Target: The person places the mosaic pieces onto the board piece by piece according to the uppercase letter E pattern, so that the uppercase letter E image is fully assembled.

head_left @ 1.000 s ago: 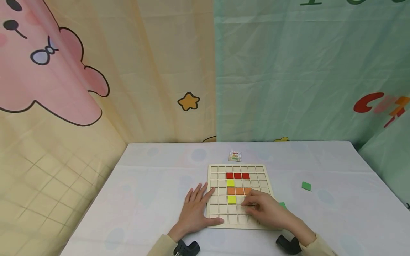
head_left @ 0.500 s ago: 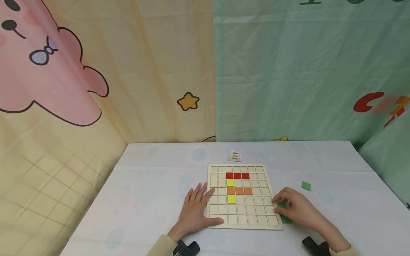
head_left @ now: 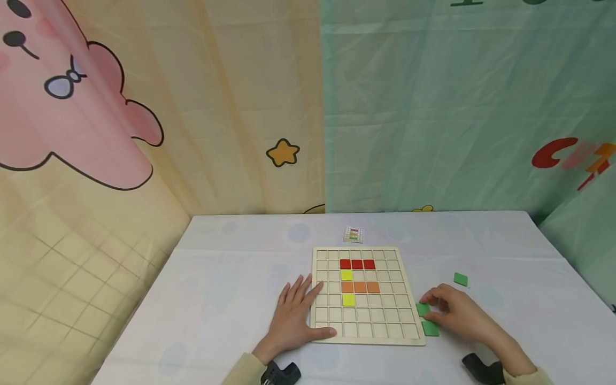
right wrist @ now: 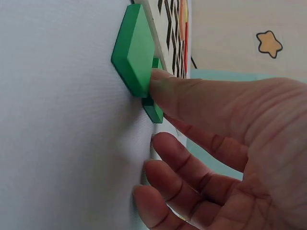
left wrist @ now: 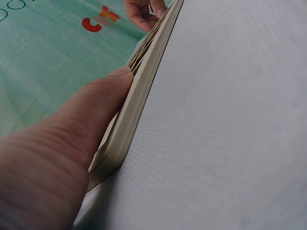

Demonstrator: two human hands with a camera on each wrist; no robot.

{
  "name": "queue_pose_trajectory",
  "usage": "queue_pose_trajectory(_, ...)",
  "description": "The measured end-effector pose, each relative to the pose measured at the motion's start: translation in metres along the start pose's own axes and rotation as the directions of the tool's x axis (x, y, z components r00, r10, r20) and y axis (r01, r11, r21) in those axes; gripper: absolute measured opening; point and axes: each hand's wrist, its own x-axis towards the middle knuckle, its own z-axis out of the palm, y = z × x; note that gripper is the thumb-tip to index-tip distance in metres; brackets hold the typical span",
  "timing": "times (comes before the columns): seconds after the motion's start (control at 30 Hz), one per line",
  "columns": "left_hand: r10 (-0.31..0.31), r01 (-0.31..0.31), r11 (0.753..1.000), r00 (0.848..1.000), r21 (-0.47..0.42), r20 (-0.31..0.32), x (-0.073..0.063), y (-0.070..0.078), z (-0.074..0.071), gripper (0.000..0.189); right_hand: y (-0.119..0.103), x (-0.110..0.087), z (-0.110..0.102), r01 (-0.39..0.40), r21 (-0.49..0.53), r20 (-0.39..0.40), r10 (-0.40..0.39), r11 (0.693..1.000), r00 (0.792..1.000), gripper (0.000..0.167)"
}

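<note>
Right hand (head_left: pixel 454 313) touches flat green tile (head_left: pixel 423 309), corner toward board (head_left: pixel 320 289).

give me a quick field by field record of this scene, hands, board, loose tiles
left hand: left hand lies flat on the white table, thumb pressed to the board's edge
right hand: right hand touches a green square tile with a fingertip, beside the board
board: pale wooden grid board holding three red tiles, two yellow tiles, three orange tiles
loose tiles: second green tile near the right hand; third green tile farther off
other: small pattern card beyond the board
</note>
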Motion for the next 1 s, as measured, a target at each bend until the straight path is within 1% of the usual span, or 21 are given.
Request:
queue_pose_trajectory(0.13, -0.002, 0.002, 1.0, 1.0, -0.002, 0.002, 0.0, 0.0, -0.001, 0.099, -0.001, 0.001, 0.002, -0.04, -0.019, -0.047, 0.039, 0.999, 0.998, 0.023)
queue_pose_trajectory(0.27, -0.002, 0.002, 1.0, 1.0, -0.012, 0.002, 0.0, 0.001, -0.001, 0.099, -0.003, 0.001, 0.003, -0.041, -0.02, -0.09, 0.039, 0.999, 0.995, 0.025)
queue_pose_trajectory(0.4, -0.002, 0.003, 1.0, 1.0, -0.011, 0.004, 0.0, 0.001, -0.002, 0.099, -0.005, 0.003, 0.005, -0.035, 0.008, -0.117, 0.036, 0.999, 0.993, 0.028)
queue_pose_trajectory(0.57, 0.0, 0.0, 1.0, 1.0, -0.006, 0.002, 0.0, 0.0, -0.001, 0.099, -0.008, 0.005, 0.008, -0.034, 0.053, -0.167, 0.042, 0.998, 0.985, 0.024)
queue_pose_trajectory(0.7, -0.001, 0.001, 1.0, 1.0, -0.007, 0.005, -0.001, 0.0, -0.001, 0.099, -0.012, 0.006, 0.013, 0.003, 0.061, -0.237, 0.012, 0.998, 0.972, 0.025)
queue_pose_trajectory(0.8, -0.005, 0.005, 1.0, 1.0, -0.01, 0.011, -0.001, 0.0, -0.001, 0.1, -0.018, 0.008, 0.017, 0.058, 0.038, -0.293, -0.044, 0.998, 0.955, 0.026)
queue_pose_trajectory(0.87, -0.006, 0.006, 1.0, 1.0, -0.012, 0.012, -0.001, 0.0, -0.001, 0.1, -0.023, 0.009, 0.02, 0.077, 0.031, -0.326, -0.063, 0.997, 0.943, 0.027)
queue_pose_trajectory(0.93, -0.004, 0.004, 1.0, 1.0, -0.016, 0.011, -0.001, 0.0, -0.001, 0.1, -0.029, 0.011, 0.022, 0.095, 0.047, -0.339, -0.074, 0.994, 0.938, 0.027)
queue_pose_trajectory(1.0, -0.002, 0.002, 1.0, 1.0, -0.01, 0.008, -0.001, 0.0, -0.001, 0.1, -0.035, 0.012, 0.025, 0.112, 0.077, -0.334, -0.08, 0.991, 0.939, 0.027)
